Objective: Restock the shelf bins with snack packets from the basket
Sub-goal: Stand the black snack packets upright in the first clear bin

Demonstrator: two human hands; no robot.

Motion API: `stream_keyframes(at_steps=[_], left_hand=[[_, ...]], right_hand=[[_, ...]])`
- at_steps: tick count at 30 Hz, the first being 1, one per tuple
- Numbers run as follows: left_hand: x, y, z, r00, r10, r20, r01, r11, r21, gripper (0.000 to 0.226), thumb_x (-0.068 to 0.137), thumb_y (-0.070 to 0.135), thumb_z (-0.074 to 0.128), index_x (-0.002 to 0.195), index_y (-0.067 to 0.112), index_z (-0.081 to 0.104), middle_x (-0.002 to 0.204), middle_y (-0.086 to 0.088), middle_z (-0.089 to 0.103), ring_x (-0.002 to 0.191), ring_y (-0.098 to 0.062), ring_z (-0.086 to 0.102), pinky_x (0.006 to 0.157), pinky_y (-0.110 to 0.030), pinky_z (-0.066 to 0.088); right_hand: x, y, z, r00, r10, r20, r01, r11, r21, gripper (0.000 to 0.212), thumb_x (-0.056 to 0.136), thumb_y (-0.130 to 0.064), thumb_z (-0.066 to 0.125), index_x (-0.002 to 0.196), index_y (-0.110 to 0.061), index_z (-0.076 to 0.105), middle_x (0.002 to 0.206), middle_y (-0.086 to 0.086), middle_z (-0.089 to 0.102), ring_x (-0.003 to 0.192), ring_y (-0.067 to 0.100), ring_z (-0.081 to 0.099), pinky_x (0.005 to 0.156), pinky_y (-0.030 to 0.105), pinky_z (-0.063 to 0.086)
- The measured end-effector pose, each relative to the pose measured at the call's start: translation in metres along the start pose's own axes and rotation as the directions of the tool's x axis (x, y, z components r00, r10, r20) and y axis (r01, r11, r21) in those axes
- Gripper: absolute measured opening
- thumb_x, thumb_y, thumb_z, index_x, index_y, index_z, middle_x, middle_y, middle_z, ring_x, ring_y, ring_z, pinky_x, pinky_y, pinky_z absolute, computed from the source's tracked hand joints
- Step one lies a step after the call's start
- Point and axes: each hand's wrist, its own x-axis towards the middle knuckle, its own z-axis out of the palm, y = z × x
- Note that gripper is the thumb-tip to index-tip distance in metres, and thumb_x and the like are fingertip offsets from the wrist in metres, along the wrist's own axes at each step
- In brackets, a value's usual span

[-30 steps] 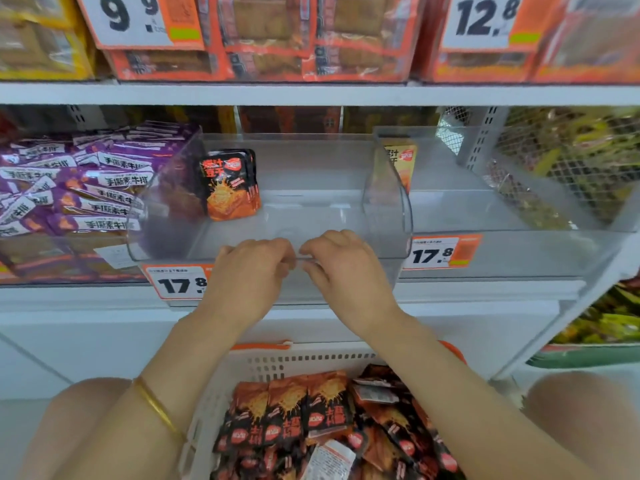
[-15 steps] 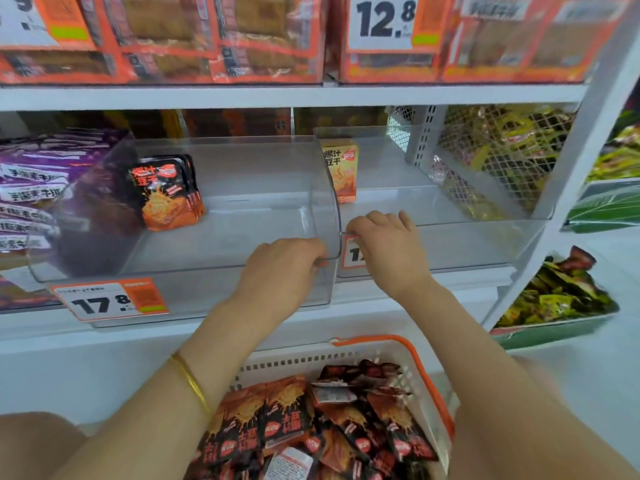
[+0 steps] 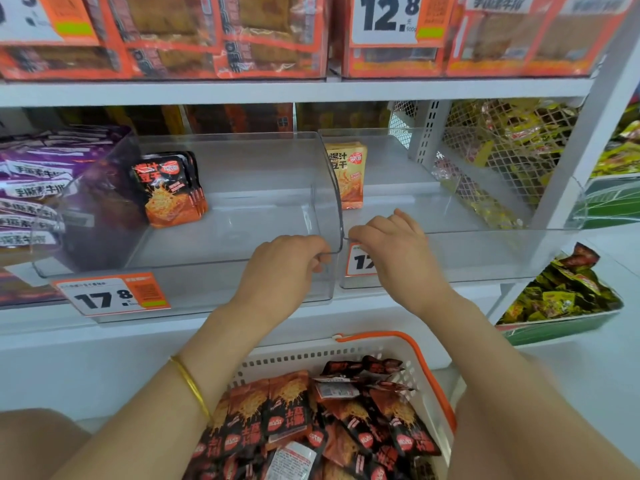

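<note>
Nearest, the white basket (image 3: 349, 353) sits heaped with black-and-orange snack packets (image 3: 294, 427), none lifted yet. Above it, the left hand (image 3: 280, 268) curls its fingers over the front lip of a nearly empty clear bin (image 3: 207, 271). The right hand (image 3: 391, 247) hooks the lip of the neighbouring bin (image 3: 485, 254). A hard tug could slide either bin off the shelf (image 3: 104, 334), or topple the standing packets (image 3: 169, 188) at the back.

The snack packets (image 3: 277, 420) are black and orange — the basket (image 3: 311, 356) white, orange-rimmed.
</note>
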Motion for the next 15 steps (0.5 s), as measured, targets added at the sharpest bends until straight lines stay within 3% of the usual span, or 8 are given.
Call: stream_keyframes(at_steps=[9, 12, 15], left_hand=[[-0.016, 0.003, 0.006, 0.997, 0.06, -0.051, -0.058, 0.997, 0.043, 0.026, 0.089, -0.001, 0.047, 0.101, 0.015, 0.064, 0.101, -0.001, 0.07, 0.098, -0.025, 0.06, 0.084, -0.041, 0.045], [-0.016, 0.004, 0.006, 0.997, 0.058, -0.053, -0.055, 0.996, 0.065, 0.028, 0.089, 0.0, 0.047, 0.105, 0.015, 0.064, 0.103, -0.002, 0.069, 0.101, -0.027, 0.059, 0.087, -0.041, 0.043], [-0.027, 0.01, 0.007, 0.973, 0.107, -0.203, -0.078, 0.986, 0.145, 0.036, 0.083, -0.002, 0.053, 0.115, 0.014, 0.061, 0.114, -0.006, 0.063, 0.108, -0.03, 0.051, 0.09, -0.038, 0.036]], right_hand=[[-0.022, -0.008, -0.014, 0.998, -0.019, 0.054, 0.018, 1.0, 0.024, 0.043, 0.058, 0.009, 0.054, 0.094, -0.009, 0.069, 0.075, 0.006, 0.061, 0.069, 0.032, 0.059, 0.097, 0.057, 0.037], [-0.023, -0.012, -0.014, 0.998, -0.009, 0.055, 0.007, 0.999, 0.032, 0.034, 0.07, 0.002, 0.047, 0.094, -0.009, 0.068, 0.078, 0.007, 0.063, 0.074, 0.033, 0.059, 0.101, 0.055, 0.036], [-0.026, -0.018, -0.017, 0.998, 0.056, -0.022, -0.054, 0.996, 0.066, 0.037, 0.078, -0.011, 0.04, 0.103, -0.007, 0.067, 0.09, 0.01, 0.066, 0.087, 0.035, 0.06, 0.105, 0.052, 0.035]])
